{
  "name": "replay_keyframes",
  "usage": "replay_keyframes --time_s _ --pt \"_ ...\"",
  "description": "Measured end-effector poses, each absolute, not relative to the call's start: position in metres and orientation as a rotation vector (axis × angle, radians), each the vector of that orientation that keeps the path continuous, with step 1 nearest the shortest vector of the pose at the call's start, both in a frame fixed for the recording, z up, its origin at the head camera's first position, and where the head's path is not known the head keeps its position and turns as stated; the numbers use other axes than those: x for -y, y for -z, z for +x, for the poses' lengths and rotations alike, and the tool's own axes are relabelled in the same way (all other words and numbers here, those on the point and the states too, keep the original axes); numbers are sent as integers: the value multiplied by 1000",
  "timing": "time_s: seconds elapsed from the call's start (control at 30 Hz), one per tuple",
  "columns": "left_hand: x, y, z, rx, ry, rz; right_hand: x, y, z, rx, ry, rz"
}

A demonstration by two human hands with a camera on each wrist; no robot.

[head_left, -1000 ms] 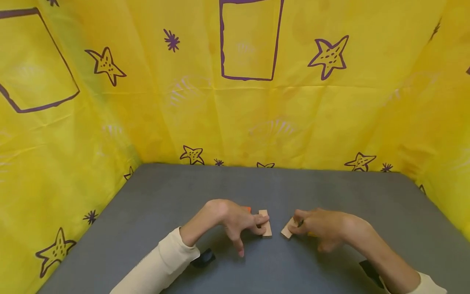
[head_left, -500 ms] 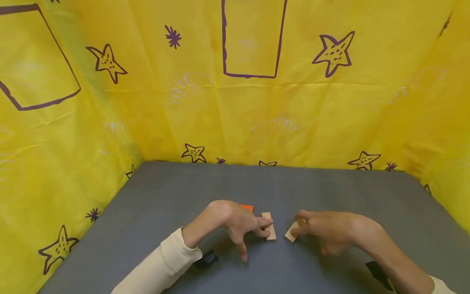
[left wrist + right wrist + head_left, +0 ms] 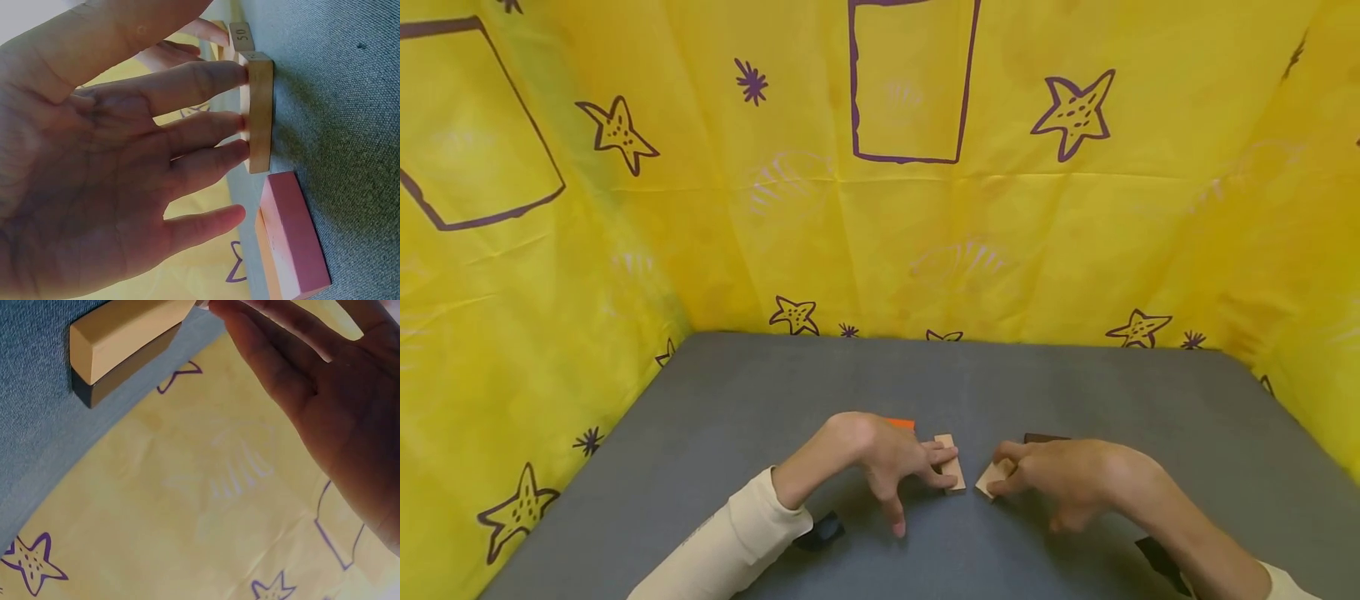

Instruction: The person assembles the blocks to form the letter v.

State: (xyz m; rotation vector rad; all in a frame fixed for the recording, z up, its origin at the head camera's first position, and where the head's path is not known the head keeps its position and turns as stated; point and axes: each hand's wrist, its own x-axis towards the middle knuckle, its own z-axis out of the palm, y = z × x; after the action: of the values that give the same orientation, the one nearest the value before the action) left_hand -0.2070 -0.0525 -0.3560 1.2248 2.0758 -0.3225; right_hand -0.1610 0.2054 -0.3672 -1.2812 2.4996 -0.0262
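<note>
In the head view, my left hand (image 3: pixel 891 462) reaches onto a pale wooden block (image 3: pixel 955 469) on the grey table. Its nearly straight fingertips (image 3: pixel 240 122) rest on that block in the left wrist view, the thumb apart from it. My right hand (image 3: pixel 1067 475) touches a second pale wooden block (image 3: pixel 988 483), which lies at a slant, a small gap from the first. Its thumb hangs clear of the block. A printed "50" shows on the end of this right block (image 3: pixel 242 35) in the left wrist view. The right wrist view cuts off the right fingertips at the top.
An orange block (image 3: pixel 901 424) lies behind my left hand, beside a pink-red block (image 3: pixel 300 231). Behind my right hand is a dark brown block (image 3: pixel 1045 437), next to a yellow-orange block (image 3: pixel 131 337). Yellow patterned cloth (image 3: pixel 895 250) walls the table.
The right hand has shifted slightly and its block has slid a little to the left. A dark block now shows behind that hand. My left hand stays on its block.
</note>
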Motion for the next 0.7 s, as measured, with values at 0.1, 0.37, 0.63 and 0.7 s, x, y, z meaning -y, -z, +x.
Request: replay_keyframes --time_s 0.1,0.37,0.63,0.7 --pt "53 357 -207 -2086 310 1222 -204 370 -160 -2517 -24 -1342" --pt "51 358 -207 -2090 318 1238 -201 370 -160 -2503 -55 -1308" --pt "50 356 -202 -2096 340 1215 -201 369 -160 -2501 -12 -1295" --pt "50 356 -201 -2100 350 1210 -200 369 -159 -2501 -17 -1281"
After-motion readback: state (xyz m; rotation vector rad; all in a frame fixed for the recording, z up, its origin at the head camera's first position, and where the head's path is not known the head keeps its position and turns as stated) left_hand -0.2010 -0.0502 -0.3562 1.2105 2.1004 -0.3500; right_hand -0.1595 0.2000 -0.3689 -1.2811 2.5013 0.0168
